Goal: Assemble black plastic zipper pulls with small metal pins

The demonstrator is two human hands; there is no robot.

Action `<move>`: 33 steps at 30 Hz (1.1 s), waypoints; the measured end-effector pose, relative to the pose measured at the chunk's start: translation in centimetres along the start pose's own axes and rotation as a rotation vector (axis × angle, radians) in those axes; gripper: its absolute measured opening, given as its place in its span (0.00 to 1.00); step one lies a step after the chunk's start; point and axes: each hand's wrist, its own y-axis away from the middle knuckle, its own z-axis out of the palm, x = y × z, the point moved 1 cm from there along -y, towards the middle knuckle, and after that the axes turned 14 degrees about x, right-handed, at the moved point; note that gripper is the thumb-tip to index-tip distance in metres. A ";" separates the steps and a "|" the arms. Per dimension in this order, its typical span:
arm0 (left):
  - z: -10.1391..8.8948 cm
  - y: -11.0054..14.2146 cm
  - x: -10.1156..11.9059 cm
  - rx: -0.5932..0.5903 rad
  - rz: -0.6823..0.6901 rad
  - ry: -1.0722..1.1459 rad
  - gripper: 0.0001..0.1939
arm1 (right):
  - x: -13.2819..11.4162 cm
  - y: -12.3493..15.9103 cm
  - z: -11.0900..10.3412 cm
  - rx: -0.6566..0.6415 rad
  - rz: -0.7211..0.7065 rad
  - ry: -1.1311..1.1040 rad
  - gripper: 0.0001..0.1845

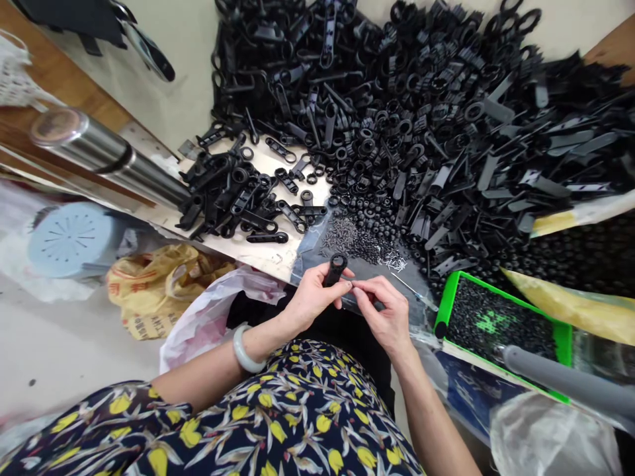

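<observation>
Keeping the black ring-ended part [337,263] clamped in the left hand [312,292] by the counter [272,256] edge seems key imo. Right hand [387,309] is pinched together beside it, can't tell on what, so go easy.
</observation>
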 end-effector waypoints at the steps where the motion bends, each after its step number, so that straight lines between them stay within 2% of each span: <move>1: 0.1 0.0 0.0 0.007 -0.014 0.012 0.13 | -0.1 0.2 0.0 0.004 0.003 0.007 0.08; 8: 0.6 0.5 0.1 0.008 -0.061 0.024 0.14 | -0.7 0.9 0.2 0.073 -0.039 0.145 0.09; 15: 0.7 0.6 -0.2 -0.010 -0.081 0.007 0.15 | -0.9 1.2 0.6 0.103 -0.161 0.271 0.08; 19: 0.7 0.7 -0.5 -0.077 -0.107 0.044 0.17 | -0.4 1.1 0.5 0.124 -0.100 0.219 0.06; 23: -0.1 1.2 -0.1 -0.151 -0.239 0.064 0.21 | 0.1 0.8 -0.4 0.128 -0.026 0.170 0.07; 27: -0.7 1.8 0.5 -0.287 -0.346 0.094 0.18 | 0.3 0.7 -0.9 0.030 -0.066 0.174 0.06; 30: -0.9 2.1 0.2 -0.326 -0.318 0.077 0.12 | 0.4 0.8 -0.5 -0.070 -0.154 0.187 0.07; 33: -0.9 2.2 -0.4 -0.327 -0.285 0.051 0.11 | 0.5 0.9 0.0 -0.079 -0.191 0.202 0.07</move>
